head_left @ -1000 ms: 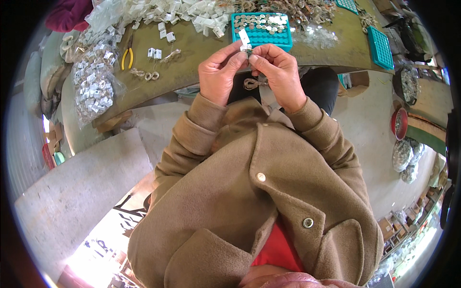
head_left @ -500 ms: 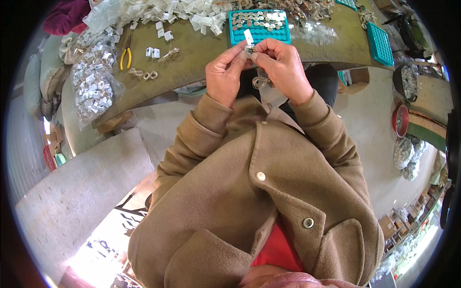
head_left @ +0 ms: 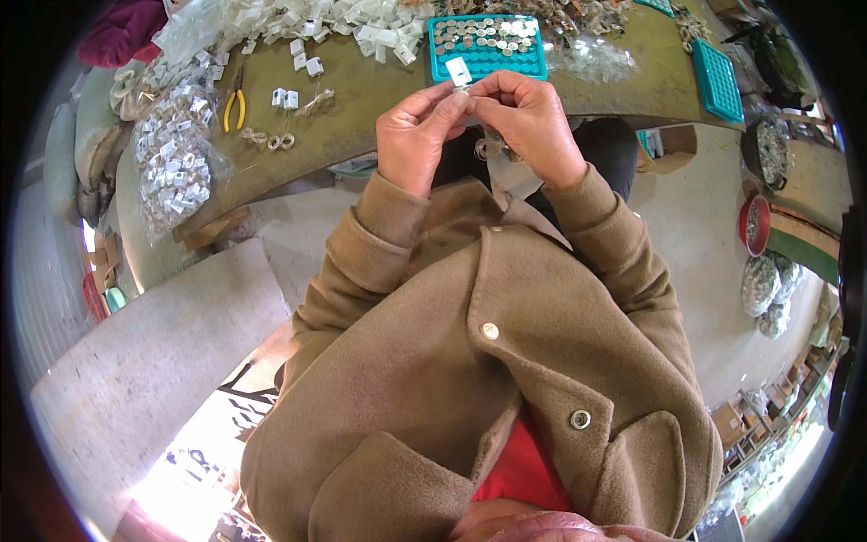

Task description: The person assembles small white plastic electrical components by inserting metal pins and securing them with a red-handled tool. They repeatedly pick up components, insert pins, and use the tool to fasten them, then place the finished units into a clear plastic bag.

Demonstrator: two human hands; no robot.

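Near the top centre of the frame, the left hand (head_left: 417, 135) and the right hand (head_left: 533, 126) meet fingertip to fingertip, both grips pinched closed on a small white tag (head_left: 459, 70) that sticks up between them; something thin and metallic seems to hang below the fingers, too small to make out. It looks like a fine assembly step, fitting a small piece to the tag, and the next move would call for steady, tiny finger motions with the tag kept upright. The hands hover just in front of the olive worktop (head_left: 379, 99), its curved near edge running right beneath the wrists, so there is little room to drop lower without touching it. Directly behind the tag sits a teal tray (head_left: 535, 65) filled with small round parts. Yellow-handled pliers (head_left: 235, 107) lie toward the upper left, near a clear bag of white pieces (head_left: 172, 163), well apart from the hands. Open space lies mainly between the hands and the coat.
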